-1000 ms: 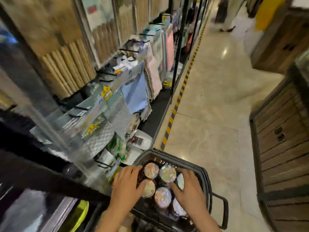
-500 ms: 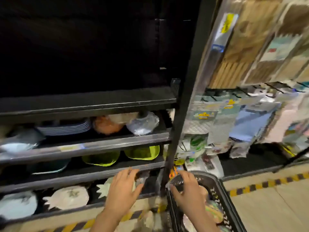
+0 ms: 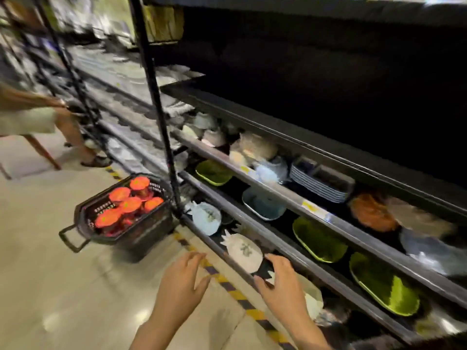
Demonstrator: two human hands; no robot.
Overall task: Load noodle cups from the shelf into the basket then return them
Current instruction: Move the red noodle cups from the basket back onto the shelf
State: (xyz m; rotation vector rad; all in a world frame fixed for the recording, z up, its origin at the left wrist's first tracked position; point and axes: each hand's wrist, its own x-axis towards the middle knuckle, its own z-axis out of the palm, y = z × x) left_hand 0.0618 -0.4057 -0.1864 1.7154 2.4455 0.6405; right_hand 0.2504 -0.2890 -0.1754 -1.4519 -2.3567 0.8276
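Head view: I stood beside the dish aisle with both hands empty. My left hand (image 3: pixel 183 279) hung over the floor with its fingers spread loose, gripping nothing. My right hand (image 3: pixel 280 281) reached toward the front edge of the lowest shelf (image 3: pixel 252 275), fingers slack and released, just in front of a pineapple-shaped plate (image 3: pixel 243 250); whether the fingertips touched the shelf lip I could not tell. The noodle cups (image 3: pixel 126 205), their lids glowing orange-red in this light, sat packed upright in the black basket (image 3: pixel 131 233), which rested on the floor to my left, well apart from both hands and pressed close to the black upright post (image 3: pixel 156 109) of the shelving. Parked there, it seemed to me, the basket stayed out of the walkway and within a step of the shelves for the return. I judged the loading done and the putting-back not yet begun. The shelves ahead held green dishes (image 3: pixel 319 239), a stack of striped plates (image 3: pixel 318 184) and pale bowls, not cups. Small yellow price tags (image 3: pixel 309 205) showed on the shelf rails, too blurred to read; I could make out no brand on the lids. Another person's legs (image 3: pixel 73 137) showed farther down the aisle.
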